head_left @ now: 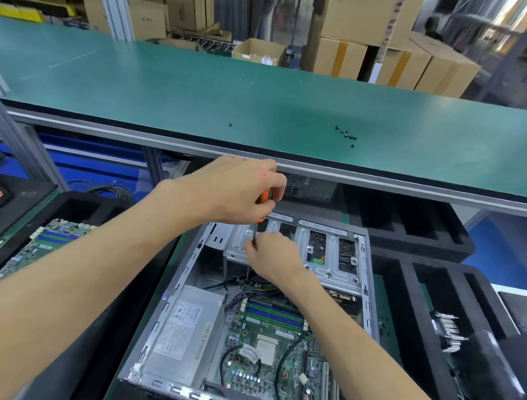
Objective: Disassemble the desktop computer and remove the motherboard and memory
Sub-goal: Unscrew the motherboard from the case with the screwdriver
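Green-matted table spans 12 o'clock, loose screws on it. Open desktop computer sits at 6 o'clock, motherboard and memory still installed. Left hand grips the screwdriver; right hand pinches its shaft. Step in hand: unscrewing near the drive cage. Next: seat tip squarely.

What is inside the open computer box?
Inside the computer case sit a green motherboard, a grey power supply and a metal drive cage. Arms hide part.
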A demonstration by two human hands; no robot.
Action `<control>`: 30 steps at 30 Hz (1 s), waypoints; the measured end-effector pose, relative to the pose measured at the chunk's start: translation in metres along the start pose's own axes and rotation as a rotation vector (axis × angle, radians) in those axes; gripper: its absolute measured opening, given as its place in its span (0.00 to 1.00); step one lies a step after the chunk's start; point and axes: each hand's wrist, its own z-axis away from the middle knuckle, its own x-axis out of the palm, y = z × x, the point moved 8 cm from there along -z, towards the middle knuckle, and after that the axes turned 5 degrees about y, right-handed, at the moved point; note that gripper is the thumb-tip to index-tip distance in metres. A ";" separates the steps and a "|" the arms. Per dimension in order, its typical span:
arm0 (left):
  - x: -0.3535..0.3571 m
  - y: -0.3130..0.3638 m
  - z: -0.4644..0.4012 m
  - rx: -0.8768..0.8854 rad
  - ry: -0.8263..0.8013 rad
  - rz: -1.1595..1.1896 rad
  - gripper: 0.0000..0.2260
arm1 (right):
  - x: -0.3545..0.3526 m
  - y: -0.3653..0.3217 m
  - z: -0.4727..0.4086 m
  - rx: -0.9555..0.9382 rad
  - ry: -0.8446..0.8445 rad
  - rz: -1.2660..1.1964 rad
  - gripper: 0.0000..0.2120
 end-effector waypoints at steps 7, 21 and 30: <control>0.003 0.002 -0.003 0.002 -0.008 0.026 0.06 | 0.009 0.000 0.004 -0.009 -0.078 -0.001 0.14; -0.027 -0.019 0.004 -0.340 0.366 0.650 0.16 | -0.030 -0.004 0.011 -0.156 0.157 -0.256 0.19; 0.112 -0.013 0.072 -0.591 -0.601 0.568 0.11 | -0.098 0.012 0.023 -0.107 0.426 -0.609 0.19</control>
